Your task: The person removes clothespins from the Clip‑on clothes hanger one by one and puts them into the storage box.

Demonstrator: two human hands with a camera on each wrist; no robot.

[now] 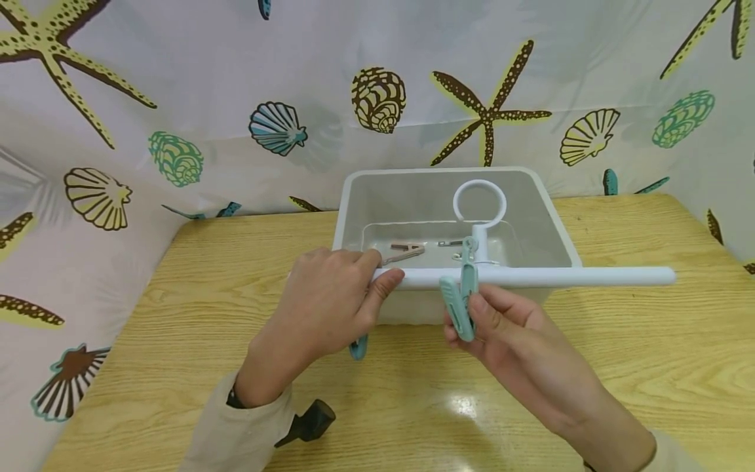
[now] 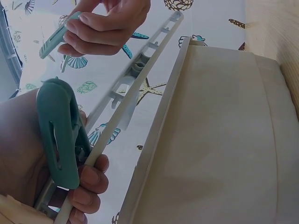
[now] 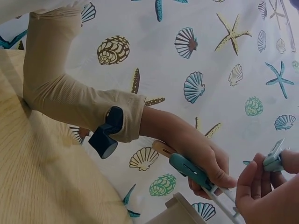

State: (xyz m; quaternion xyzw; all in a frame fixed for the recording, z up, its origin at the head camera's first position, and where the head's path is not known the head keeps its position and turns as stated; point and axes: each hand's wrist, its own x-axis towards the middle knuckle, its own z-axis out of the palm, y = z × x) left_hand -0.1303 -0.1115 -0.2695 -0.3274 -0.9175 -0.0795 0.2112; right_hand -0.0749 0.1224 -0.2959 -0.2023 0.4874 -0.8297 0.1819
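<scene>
My left hand [image 1: 330, 295] grips the left part of a white hanger bar [image 1: 590, 276] with an open ring hook [image 1: 504, 203], held level over the near side of the tub. A darker teal clothespin [image 2: 58, 133] is on the bar at this hand, and a peach clothespin [image 3: 162, 149] shows beside it in the right wrist view. My right hand [image 1: 519, 341] pinches a pale green clothespin [image 1: 455, 308] between thumb and fingers. In the head view its upper end overlaps the bar just left of the ring's stem.
A grey plastic tub [image 1: 348, 210] stands on the wooden table [image 1: 236, 262]. Inside lie a pinkish-brown clothespin [image 1: 407, 252] and a small grey clip [image 1: 451, 243]. Behind hangs a white curtain [image 1: 330, 52] with shells and starfish. A black device [image 1: 312, 419] is strapped to the left wrist.
</scene>
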